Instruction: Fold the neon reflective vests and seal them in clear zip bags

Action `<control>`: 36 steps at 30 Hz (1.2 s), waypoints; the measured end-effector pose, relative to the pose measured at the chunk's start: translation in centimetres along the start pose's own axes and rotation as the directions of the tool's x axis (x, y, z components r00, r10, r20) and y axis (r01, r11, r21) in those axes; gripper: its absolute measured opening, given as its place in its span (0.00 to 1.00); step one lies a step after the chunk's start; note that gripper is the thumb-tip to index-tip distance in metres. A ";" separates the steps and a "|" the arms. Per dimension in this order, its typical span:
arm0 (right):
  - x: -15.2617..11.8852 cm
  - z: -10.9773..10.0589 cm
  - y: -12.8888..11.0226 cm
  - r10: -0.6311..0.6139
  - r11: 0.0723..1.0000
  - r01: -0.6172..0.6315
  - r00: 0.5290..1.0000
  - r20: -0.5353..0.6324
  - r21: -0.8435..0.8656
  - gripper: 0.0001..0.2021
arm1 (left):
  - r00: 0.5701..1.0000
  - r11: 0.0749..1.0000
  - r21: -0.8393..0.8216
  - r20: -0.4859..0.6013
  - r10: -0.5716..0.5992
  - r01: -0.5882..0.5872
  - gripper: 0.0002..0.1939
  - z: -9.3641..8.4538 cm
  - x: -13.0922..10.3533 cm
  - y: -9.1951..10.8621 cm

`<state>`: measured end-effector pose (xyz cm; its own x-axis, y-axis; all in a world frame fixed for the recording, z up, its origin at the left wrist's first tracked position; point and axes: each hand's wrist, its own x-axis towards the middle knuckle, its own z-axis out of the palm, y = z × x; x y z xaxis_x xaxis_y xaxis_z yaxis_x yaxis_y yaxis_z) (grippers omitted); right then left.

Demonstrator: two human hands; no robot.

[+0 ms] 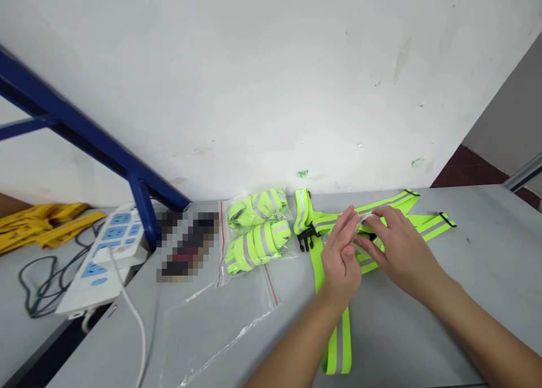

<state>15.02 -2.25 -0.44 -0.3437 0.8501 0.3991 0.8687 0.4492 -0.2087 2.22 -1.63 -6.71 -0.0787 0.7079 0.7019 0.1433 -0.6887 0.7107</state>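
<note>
In the head view, 2 bare hands meet over 1 loose green strap [340, 343], which lies spread on the bench [406, 337] right of centre. The left hand [342, 258] has its fingers straight and together; the right hand [396, 249] curls its fingers and thumb in towards it. Between them shows 1 pale, see-through film [359, 225]. Whether either grip is clamped on it or merely touching, one cannot tell.

The strap has a grey stripe, 2 black-tipped ends pointing right and 1 bend hanging towards the near side. 1 black buckle [307, 238] lies just left of the hands. Further left are 2 green rolls [258, 247] in clear plastic and, nearer, 1 flat bag [215, 326] with a red line. Beside the rolls is 1 pixelated patch [188, 252].

The bench is smooth and grey, against a scuffed white wall [254, 66] with 2 green marks. At the left stand 1 blue frame [84, 125], 1 white power strip [114, 234], 1 white cable [134, 309], dark cable and yellow straps [51, 218]. Dark red floor [455, 170] shows at the far right.
</note>
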 end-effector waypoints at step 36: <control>-0.5 2.3 0.8 -0.244 0.970 0.242 0.961 -0.129 -0.033 0.07 | 0.997 1.000 -0.012 -0.071 -0.016 0.015 0.24 0.0 0.2 -0.7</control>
<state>15.11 -1.70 -2.89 -0.4967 0.6718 0.5495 0.7710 0.6323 -0.0760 2.11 -1.00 -7.01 -0.1513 0.7059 0.6920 0.1302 -0.6797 0.7219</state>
